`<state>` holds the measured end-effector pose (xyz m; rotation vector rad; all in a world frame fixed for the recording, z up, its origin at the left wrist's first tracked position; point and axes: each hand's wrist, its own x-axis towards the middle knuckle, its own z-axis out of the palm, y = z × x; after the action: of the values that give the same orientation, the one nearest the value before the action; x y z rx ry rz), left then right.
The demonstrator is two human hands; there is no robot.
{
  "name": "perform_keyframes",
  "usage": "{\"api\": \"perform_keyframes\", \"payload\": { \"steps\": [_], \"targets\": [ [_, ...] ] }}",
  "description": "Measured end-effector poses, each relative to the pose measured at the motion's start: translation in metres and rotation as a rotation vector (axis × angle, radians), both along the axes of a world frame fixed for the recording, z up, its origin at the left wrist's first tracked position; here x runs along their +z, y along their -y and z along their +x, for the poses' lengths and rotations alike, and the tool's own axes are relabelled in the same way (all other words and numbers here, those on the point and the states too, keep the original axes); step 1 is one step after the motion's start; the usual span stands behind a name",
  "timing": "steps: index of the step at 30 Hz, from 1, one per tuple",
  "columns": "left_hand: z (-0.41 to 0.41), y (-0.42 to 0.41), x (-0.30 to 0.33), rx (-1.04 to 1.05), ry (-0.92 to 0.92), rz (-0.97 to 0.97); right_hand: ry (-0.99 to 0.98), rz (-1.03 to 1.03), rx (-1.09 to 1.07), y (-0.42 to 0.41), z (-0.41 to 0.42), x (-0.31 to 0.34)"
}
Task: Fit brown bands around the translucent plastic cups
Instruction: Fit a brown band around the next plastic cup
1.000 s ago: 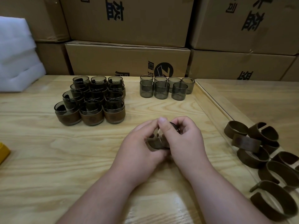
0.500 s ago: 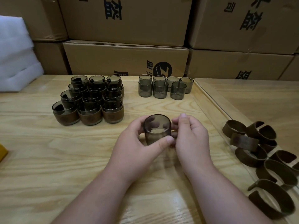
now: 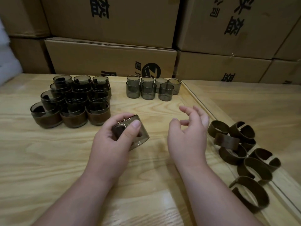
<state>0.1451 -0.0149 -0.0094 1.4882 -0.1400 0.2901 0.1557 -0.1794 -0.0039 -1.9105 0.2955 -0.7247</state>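
At table centre, the left hand [image 3: 112, 144] grips a tilted smoky translucent cup [image 3: 135, 132], thumb across its wall. Beside it at 3 o'clock the right hand [image 3: 187, 136] hovers empty, fingers loosely spread. Loose brown bands [image 3: 244, 154] lie farther at 3 o'clock, banded cups [image 3: 71, 101] at 10, bare cups [image 3: 151, 88] at 12.

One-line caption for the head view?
Left hand grips a tilted translucent cup; empty right hand hangs open near loose brown bands.

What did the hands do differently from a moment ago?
The right hand let go of the cup and moved right, toward the loose bands. The left hand keeps holding the cup, now tipped on its side. The banded cups and bare cups stayed put.
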Motion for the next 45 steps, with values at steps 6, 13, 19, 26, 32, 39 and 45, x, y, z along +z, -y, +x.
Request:
{"api": "perform_keyframes", "payload": {
  "steps": [6, 13, 19, 26, 32, 39, 45],
  "targets": [
    [0.001, 0.000, 0.001, 0.021, -0.011, -0.037, -0.330, -0.076, -0.089, 0.024, 0.007, 0.003],
    [0.001, 0.000, 0.001, 0.003, -0.026, -0.028, -0.414, -0.166, -0.170, 0.034, 0.011, 0.004],
    [-0.001, 0.001, 0.002, 0.003, -0.002, -0.055, -0.430, -0.219, -0.171, 0.033, 0.009, 0.004],
    [0.001, 0.000, -0.002, 0.033, -0.038, 0.034, -0.424, -0.146, -0.200, 0.039, 0.008, 0.006],
    [-0.001, 0.002, -0.006, -0.067, -0.077, 0.318, -0.432, -0.223, -0.148, 0.035, 0.008, 0.004],
    [0.001, 0.003, -0.011, -0.115, -0.069, 0.533, -0.453, -0.295, -0.153, 0.032, 0.012, -0.001],
    [0.001, 0.002, -0.011, -0.127, -0.049, 0.549, -0.361, -0.284, -0.149, 0.030, 0.012, -0.005]
  ]
}}
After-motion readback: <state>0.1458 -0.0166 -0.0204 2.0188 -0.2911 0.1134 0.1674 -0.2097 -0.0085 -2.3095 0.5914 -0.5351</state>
